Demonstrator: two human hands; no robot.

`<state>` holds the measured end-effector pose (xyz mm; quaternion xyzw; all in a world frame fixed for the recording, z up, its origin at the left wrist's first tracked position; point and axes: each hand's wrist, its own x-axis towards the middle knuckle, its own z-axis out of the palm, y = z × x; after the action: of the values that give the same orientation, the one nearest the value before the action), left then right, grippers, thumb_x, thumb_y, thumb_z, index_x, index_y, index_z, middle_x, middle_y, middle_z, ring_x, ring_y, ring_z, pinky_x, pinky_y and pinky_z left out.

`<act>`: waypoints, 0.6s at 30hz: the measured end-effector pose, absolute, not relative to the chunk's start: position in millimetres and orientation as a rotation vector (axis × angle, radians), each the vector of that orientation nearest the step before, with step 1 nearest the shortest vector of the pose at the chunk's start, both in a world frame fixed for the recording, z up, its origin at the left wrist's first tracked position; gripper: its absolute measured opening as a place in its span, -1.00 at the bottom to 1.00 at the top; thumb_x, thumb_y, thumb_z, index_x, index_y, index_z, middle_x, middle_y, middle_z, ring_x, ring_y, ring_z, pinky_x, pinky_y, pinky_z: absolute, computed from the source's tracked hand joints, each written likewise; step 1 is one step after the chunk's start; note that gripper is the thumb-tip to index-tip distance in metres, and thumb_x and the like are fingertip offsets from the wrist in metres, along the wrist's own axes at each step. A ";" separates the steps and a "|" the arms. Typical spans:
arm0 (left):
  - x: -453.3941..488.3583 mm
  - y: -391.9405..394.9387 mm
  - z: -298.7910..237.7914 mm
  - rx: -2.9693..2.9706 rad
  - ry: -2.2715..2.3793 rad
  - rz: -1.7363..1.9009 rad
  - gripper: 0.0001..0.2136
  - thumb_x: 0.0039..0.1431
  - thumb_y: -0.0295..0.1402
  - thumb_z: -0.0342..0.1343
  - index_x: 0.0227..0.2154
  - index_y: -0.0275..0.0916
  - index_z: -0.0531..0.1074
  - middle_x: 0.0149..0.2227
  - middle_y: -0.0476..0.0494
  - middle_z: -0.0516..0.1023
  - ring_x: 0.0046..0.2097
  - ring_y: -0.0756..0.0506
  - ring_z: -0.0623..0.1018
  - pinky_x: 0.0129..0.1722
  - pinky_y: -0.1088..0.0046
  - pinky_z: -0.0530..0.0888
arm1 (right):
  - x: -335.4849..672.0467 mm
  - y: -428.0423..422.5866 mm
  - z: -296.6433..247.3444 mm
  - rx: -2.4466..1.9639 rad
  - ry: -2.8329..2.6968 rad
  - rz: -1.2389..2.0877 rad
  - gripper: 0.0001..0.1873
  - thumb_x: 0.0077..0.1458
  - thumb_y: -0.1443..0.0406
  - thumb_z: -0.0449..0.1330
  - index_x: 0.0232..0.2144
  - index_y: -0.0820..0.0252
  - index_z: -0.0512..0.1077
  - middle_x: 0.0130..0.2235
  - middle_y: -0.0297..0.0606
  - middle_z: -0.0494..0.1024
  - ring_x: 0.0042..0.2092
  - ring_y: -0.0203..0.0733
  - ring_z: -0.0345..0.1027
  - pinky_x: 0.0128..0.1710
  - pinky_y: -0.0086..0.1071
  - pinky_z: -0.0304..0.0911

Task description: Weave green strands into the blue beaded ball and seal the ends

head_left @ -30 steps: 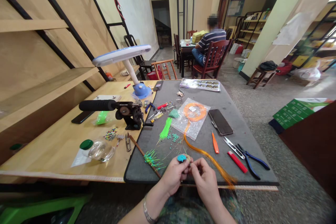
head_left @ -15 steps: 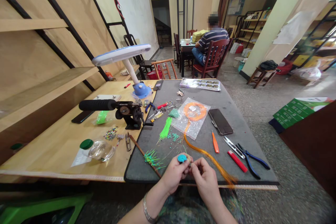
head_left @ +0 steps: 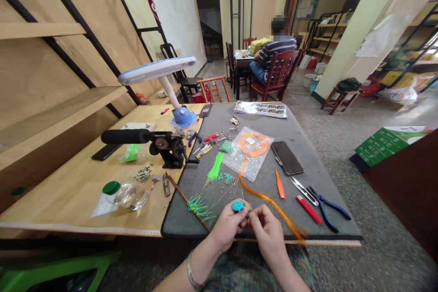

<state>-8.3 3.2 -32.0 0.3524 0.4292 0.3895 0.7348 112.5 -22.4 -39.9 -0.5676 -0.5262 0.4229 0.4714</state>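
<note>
My left hand [head_left: 230, 222] is closed around a small cluster of turquoise beads [head_left: 237, 205], which shows above the thumb and fingers. A thin greenish strand [head_left: 243, 196] sticks up beside the cluster. Fingertips of my right hand [head_left: 268, 227] are pinched together against those of the left, just right of the beads. What lies in that pinch is too small and hidden to make out. Left of my hands, a brown stick [head_left: 178, 190] carries a tuft of green and turquoise strands [head_left: 197, 206]. Orange thread [head_left: 270, 201] runs past on the right.
Scissors [head_left: 304, 190], pliers [head_left: 329, 207], a red lighter [head_left: 308, 209], an orange-handled tool [head_left: 280, 185] and a phone [head_left: 287, 158] lie right. Loose turquoise beads [head_left: 226, 178] and green strands [head_left: 215, 167] are ahead. A crank device [head_left: 168, 146] and a lamp [head_left: 184, 116] stand left. One person [head_left: 277, 52] sits beyond.
The whole view has shifted very slightly. Both hands stay together at the bead cluster, with almost no visible movement of the fingers.
</note>
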 end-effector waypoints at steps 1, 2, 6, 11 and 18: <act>-8.2 3.6 -32.4 0.770 0.939 0.856 -0.65 -0.07 -0.09 0.24 -0.45 -0.28 0.32 -0.63 0.11 0.17 -0.58 0.10 0.12 -0.63 0.58 -0.09 | 112.4 -22.3 -39.4 -1.391 -1.292 1.034 -0.73 0.11 0.15 0.08 -0.56 0.16 0.29 -0.57 -0.34 0.45 -0.52 -0.27 0.30 -0.50 -0.47 0.18; -8.2 4.1 -32.5 0.766 0.937 0.857 -0.65 -0.07 -0.09 0.24 -0.45 -0.28 0.32 -0.63 0.11 0.17 -0.58 0.10 0.12 -0.63 0.58 -0.09 | 112.2 -22.2 -38.7 -1.393 -1.294 1.032 -0.72 0.11 0.15 0.08 -0.56 0.16 0.29 -0.57 -0.34 0.45 -0.52 -0.27 0.30 -0.50 -0.47 0.18; -8.8 5.6 -32.1 0.755 0.930 0.857 -0.65 -0.07 -0.09 0.24 -0.45 -0.29 0.32 -0.62 0.11 0.17 -0.57 0.10 0.11 -0.62 0.58 -0.09 | 111.6 -21.6 -36.5 -1.388 -1.277 1.021 -0.70 0.09 0.12 0.10 -0.58 0.16 0.28 -0.58 -0.35 0.43 -0.53 -0.27 0.28 -0.51 -0.47 0.18; -9.6 5.3 -32.4 0.745 0.904 0.856 -0.66 -0.04 -0.10 0.23 -0.44 -0.29 0.33 -0.63 0.11 0.17 -0.58 0.10 0.11 -0.62 0.58 -0.10 | 111.5 -21.7 -38.6 -1.386 -1.269 1.020 -0.71 0.08 0.14 0.11 -0.58 0.16 0.28 -0.59 -0.35 0.42 -0.53 -0.28 0.27 -0.52 -0.47 0.17; -9.8 5.3 -31.3 0.750 0.918 0.859 -0.65 -0.07 -0.09 0.25 -0.46 -0.28 0.33 -0.63 0.11 0.17 -0.59 0.11 0.11 -0.63 0.57 -0.11 | 110.7 -20.8 -38.5 -1.373 -1.267 1.014 -0.69 0.08 0.11 0.11 -0.58 0.16 0.30 -0.59 -0.33 0.44 -0.54 -0.27 0.28 -0.53 -0.47 0.19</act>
<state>-9.8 5.3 -31.3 0.3424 0.4190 0.3922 0.7439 110.7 -20.8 -38.5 -0.5643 -0.5206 0.4169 0.4864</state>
